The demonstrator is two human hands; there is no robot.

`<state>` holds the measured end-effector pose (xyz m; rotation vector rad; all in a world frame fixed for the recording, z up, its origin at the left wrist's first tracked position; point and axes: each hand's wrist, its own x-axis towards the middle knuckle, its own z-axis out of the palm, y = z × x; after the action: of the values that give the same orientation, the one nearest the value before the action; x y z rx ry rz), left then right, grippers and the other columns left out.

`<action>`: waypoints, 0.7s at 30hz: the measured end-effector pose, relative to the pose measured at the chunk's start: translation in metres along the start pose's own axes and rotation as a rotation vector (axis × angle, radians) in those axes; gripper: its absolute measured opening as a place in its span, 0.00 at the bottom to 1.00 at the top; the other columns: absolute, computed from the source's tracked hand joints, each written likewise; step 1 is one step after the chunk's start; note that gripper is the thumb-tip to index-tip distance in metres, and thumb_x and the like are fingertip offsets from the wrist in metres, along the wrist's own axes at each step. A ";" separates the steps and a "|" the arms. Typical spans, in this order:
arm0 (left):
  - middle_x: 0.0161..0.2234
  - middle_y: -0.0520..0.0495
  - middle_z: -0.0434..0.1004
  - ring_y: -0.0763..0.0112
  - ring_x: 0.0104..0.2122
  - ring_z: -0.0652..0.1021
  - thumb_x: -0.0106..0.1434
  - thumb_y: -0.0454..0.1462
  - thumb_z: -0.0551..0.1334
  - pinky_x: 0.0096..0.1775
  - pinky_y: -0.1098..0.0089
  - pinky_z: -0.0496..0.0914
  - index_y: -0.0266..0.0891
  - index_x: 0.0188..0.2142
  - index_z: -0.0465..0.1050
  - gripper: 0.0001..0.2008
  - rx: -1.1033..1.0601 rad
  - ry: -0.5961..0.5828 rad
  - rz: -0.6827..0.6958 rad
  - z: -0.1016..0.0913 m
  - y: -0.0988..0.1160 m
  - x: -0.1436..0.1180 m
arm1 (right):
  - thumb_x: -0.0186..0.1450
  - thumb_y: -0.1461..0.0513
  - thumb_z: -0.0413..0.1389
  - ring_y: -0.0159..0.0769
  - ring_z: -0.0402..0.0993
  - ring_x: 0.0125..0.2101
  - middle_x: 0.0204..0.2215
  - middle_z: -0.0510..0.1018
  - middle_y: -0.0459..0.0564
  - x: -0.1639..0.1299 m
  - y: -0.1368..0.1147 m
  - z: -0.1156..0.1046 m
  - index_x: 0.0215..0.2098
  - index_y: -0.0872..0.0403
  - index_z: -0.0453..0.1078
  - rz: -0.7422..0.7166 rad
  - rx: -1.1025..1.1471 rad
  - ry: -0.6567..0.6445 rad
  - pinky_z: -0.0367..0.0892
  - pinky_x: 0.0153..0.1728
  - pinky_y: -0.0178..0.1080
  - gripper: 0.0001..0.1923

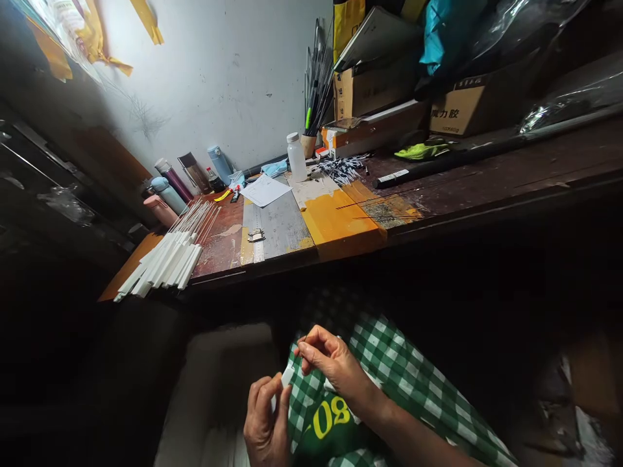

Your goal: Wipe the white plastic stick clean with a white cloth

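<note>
Near us, our left hand (265,421) and right hand (327,358) each pinch one small white piece (287,376) over the green checked cloth (389,370), keeping it steady; white sticks (168,259) lie far left.

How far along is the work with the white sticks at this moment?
Looks done: a bundle of white sticks lies on the workbench. In hand: the left hand and right hand pinch one small white piece over the lap. What is left cannot be told; no unfinished supply clearly shows.
</note>
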<state>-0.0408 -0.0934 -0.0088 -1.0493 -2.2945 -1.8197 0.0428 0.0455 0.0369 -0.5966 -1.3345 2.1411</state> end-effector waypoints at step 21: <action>0.33 0.49 0.77 0.67 0.35 0.76 0.60 0.47 0.62 0.39 0.72 0.68 0.43 0.35 0.76 0.11 0.051 -0.221 -0.196 -0.001 0.010 0.007 | 0.59 0.52 0.62 0.29 0.70 0.25 0.27 0.77 0.45 0.000 -0.005 -0.018 0.30 0.55 0.69 -0.022 -0.027 0.050 0.66 0.29 0.34 0.15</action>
<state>-0.0411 -0.0900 0.0022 -1.1048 -2.6425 -1.7775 0.0552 0.0591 0.0343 -0.6398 -1.3387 2.0800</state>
